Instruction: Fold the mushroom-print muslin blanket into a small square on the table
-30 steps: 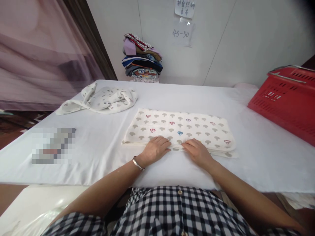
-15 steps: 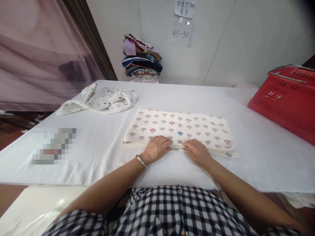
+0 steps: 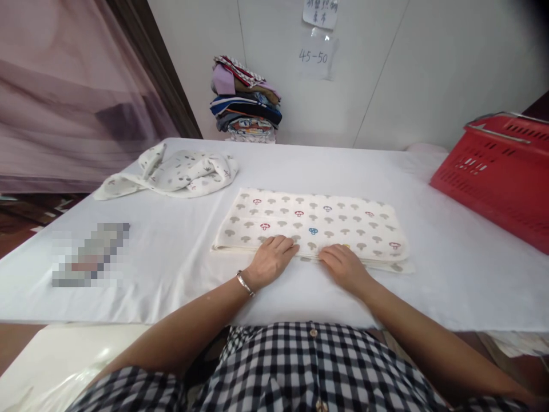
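Note:
A cream cloth printed with small mushrooms (image 3: pixel 317 220) lies folded into a long rectangle on the white table (image 3: pixel 180 240). My left hand (image 3: pixel 271 258), with a bracelet at the wrist, lies flat on the cloth's near edge, fingers stretched out and pointing right. My right hand (image 3: pixel 343 264) rests palm down on the same edge just to the right, its fingers pointing left toward the other hand. The fingertips of the two hands are a short gap apart. Neither hand lifts the cloth.
A crumpled patterned cloth (image 3: pixel 175 171) lies at the back left of the table. A stack of folded clothes (image 3: pixel 245 106) stands against the wall. A red plastic basket (image 3: pixel 497 171) sits at the right edge. A blurred object (image 3: pixel 90 254) lies at the left.
Both hands stay on the cloth's near edge; the left fingers have spread out slightly flatter. The view has shifted a little.

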A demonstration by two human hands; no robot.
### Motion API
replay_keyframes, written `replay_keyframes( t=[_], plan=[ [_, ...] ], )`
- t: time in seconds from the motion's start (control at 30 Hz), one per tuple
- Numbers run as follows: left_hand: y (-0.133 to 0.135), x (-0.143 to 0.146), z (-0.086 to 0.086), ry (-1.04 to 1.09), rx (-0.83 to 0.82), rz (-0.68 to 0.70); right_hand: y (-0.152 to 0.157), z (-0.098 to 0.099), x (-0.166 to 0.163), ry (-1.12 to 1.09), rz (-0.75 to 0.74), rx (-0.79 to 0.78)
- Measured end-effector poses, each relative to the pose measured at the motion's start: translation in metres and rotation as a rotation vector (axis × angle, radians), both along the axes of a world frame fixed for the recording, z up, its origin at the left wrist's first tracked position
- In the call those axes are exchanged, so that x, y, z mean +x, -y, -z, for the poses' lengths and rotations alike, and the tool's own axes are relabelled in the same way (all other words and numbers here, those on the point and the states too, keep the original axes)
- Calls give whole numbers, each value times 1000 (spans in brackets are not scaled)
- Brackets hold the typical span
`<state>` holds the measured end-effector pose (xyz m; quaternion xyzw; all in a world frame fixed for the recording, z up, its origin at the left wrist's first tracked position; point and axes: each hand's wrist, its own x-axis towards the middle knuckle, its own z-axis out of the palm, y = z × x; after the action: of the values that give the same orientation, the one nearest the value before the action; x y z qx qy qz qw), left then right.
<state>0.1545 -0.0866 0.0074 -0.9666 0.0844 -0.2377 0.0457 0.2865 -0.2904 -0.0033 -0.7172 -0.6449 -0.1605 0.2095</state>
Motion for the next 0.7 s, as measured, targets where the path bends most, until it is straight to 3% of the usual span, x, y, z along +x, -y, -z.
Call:
replay_keyframes(
  t=[0.17, 0.33, 0.7],
  plan=[
    [1, -3, 0, -100, 48, 37, 5, 0, -1, 5, -16, -58],
    [-1, -9, -8, -183, -24, 66, 6, 1, 0, 19, 6, -68],
    [-9, 0, -5, -126, 32, 88, 7, -9, 8, 59, 6, -144]
  ],
)
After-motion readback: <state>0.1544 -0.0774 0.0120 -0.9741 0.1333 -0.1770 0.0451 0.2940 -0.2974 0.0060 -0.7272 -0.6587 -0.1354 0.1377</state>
